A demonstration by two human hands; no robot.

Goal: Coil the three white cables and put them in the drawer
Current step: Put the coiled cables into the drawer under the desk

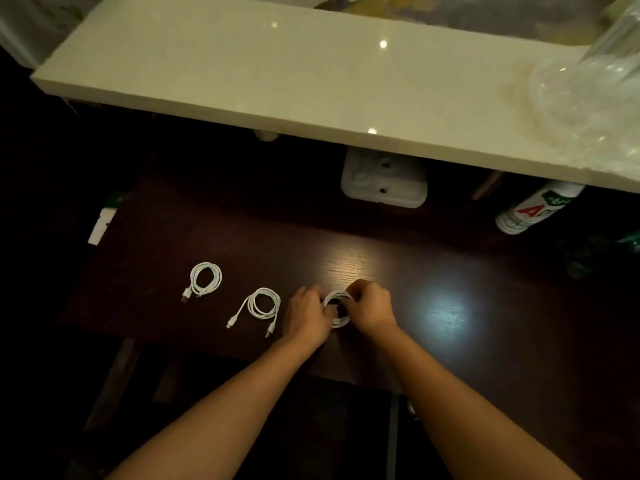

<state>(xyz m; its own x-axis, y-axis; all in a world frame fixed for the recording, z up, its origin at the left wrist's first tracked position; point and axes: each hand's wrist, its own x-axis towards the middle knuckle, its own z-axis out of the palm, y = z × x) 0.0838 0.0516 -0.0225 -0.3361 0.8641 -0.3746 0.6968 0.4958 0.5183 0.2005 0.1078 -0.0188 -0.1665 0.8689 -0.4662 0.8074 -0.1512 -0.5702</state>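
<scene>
White third cable (337, 308) — gripped by left hand (306, 317) and right hand (370, 306).

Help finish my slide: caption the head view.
Left hand and right hand grip the third cable on the table; middle cable and left cable lie coiled beside it.

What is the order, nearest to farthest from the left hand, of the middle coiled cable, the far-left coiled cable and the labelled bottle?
1. Middle coiled cable, just left of the left hand.
2. Far-left coiled cable, further left.
3. Labelled bottle, far right at the back.
</scene>
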